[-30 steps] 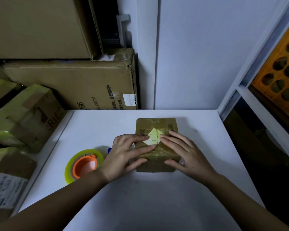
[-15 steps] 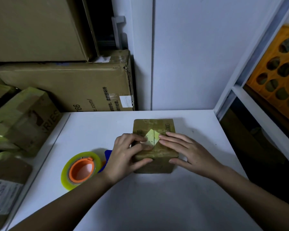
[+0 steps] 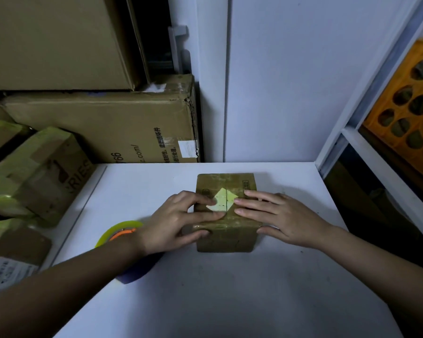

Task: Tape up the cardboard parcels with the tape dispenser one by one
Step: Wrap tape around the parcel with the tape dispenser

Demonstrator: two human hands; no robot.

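The parcel (image 3: 226,213) is a small brown cardboard box, glossy with clear tape, its two top flaps meeting in a seam that runs away from the viewer. A pale yellow diamond-shaped label (image 3: 222,200) sits across that seam, and small printed marks show near the far corners. It stands square on the white worktop (image 3: 230,293), a little beyond the middle.

Both hands lie flat on the parcel's top, fingers straight and slightly spread — pressing, not gripping. The left hand (image 3: 176,222) comes in from the left, fingertips reaching the label and seam, thumb down along the near left edge. The right hand (image 3: 282,219) mirrors it from the right, fingertips just short of the seam, thumb at the near right corner. The parcel lies under and between the two hands, its far half uncovered.

The tape dispenser (image 3: 119,231) — a yellow-green roll on an orange core — lies on the worktop just left of the left wrist, partly hidden by the forearm. Large cartons (image 3: 103,128) are stacked beyond the worktop's left end.
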